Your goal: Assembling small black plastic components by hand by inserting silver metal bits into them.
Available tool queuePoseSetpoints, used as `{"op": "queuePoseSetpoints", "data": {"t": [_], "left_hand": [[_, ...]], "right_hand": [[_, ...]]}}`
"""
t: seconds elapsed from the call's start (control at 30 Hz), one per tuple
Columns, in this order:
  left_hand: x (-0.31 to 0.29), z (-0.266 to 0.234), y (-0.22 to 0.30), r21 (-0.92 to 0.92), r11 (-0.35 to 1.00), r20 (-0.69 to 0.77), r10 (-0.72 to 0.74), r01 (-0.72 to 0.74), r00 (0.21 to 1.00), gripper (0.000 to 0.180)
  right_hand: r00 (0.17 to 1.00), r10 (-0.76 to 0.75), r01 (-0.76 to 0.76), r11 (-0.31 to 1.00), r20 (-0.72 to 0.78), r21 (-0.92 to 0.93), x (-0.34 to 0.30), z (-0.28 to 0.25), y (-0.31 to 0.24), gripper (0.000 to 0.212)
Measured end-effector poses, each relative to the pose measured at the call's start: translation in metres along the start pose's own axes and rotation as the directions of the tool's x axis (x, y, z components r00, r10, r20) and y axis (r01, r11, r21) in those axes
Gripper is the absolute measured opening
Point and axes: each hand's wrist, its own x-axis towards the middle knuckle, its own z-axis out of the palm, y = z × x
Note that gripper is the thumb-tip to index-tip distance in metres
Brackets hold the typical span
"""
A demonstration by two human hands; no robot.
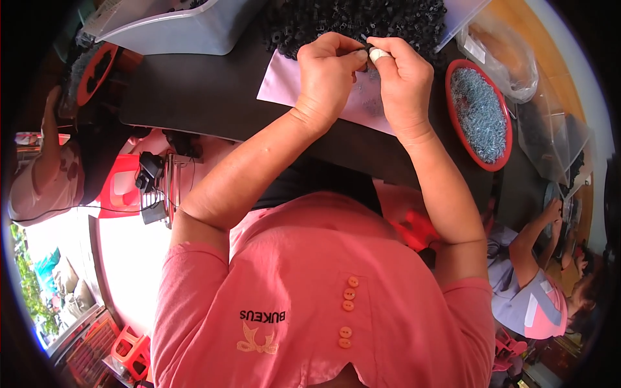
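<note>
My left hand (326, 74) and my right hand (406, 81) meet at the far side of the table, fingertips pinched together. Between them is a small black part (368, 48), mostly covered by the fingers, so its exact shape is hidden. A white wrap (378, 55) covers a digit of my right hand. Under both hands lies a pink sheet (279, 81), with some small shiny pieces (370, 97) scattered on it. Just beyond the fingers spreads a heap of small black parts (381, 18).
A red bowl (451, 123) full of small silvery-blue pieces stands to the right, beside a clear plastic bag (517, 71). A grey bin (187, 32) occupies the far left of the dark table (187, 97). Other people (533, 291) sit at right and left (48, 174).
</note>
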Motion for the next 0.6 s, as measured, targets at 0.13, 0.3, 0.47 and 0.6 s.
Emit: {"op": "queuePoseSetpoints", "data": {"t": [0.13,0.3,0.47,0.6], "left_hand": [[0.005,-0.004,0.004,-0.121,0.991,0.064,-0.05,0.058,0.997,0.011],[0.008,-0.004,0.003,-0.337,0.932,0.072,-0.116,0.133,0.991,0.006],[0.008,-0.006,-0.002,-0.321,0.942,0.094,-0.071,0.098,0.993,0.003],[0.007,-0.007,-0.001,-0.305,0.948,0.119,-0.059,0.093,0.991,0.002]], "right_hand": [[0.993,0.107,-0.113,0.987,0.057,0.116,0.005,-0.011,-0.005,0.028],[0.969,-0.228,0.246,0.932,0.097,-0.265,0.009,-0.014,0.001,0.037],[0.891,-0.442,0.44,0.784,0.103,-0.438,0.008,-0.013,0.0,0.031],[0.881,-0.468,0.449,0.773,0.075,-0.449,0.004,-0.009,0.001,0.027]]}}
